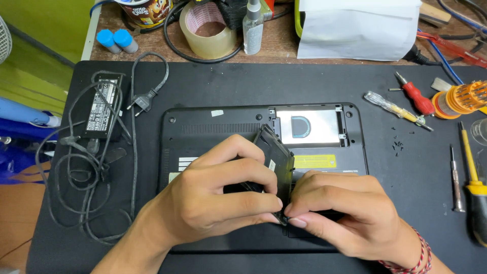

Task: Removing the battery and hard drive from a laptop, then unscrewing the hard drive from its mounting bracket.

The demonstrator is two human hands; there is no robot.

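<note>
A black laptop (218, 127) lies upside down on a dark work mat (243, 81). Its top right bay holds a silver hard drive (307, 126). Over the laptop's middle, a black plastic cover panel (276, 157) stands tilted up on its edge. My left hand (213, 198) grips the panel from the left, fingers wrapped over it. From the right, my right hand (345, 208) pinches the panel's lower edge with thumb and fingertips. A red cord bracelet sits on the right wrist.
A black power adapter (104, 106) with coiled cable and plug lies left of the laptop. Screwdrivers (413, 96) and a bit holder (459, 100) lie at the right. Behind the mat stand a tape roll (208, 30), a spray bottle (252, 25) and white paper (357, 28).
</note>
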